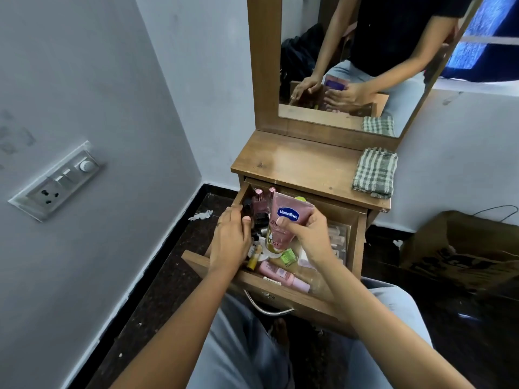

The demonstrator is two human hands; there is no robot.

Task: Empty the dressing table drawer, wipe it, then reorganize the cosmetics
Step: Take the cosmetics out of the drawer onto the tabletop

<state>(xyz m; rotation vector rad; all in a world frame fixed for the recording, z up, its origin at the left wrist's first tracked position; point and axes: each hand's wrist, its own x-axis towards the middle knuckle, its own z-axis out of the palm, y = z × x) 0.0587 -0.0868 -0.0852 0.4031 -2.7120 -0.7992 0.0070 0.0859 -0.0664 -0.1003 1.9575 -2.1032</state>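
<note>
The wooden drawer (355,242) of the dressing table is pulled out and full of cosmetics. My right hand (311,234) grips a pink Vaseline tube (283,220) and holds it upright above the drawer's middle. My left hand (230,237) reaches into the drawer's left side, fingers curled around a small dark bottle (247,205). Pink-capped bottles (259,202) stand at the back left. A pink tube (280,275) lies at the front, with a green item (288,256) and a clear pouch (338,240) at the right.
A folded checked cloth (375,172) lies on the right of the tabletop (295,164), below the mirror (351,66). A cardboard box (460,248) sits on the dark floor at the right. A switch panel (59,181) is on the left wall.
</note>
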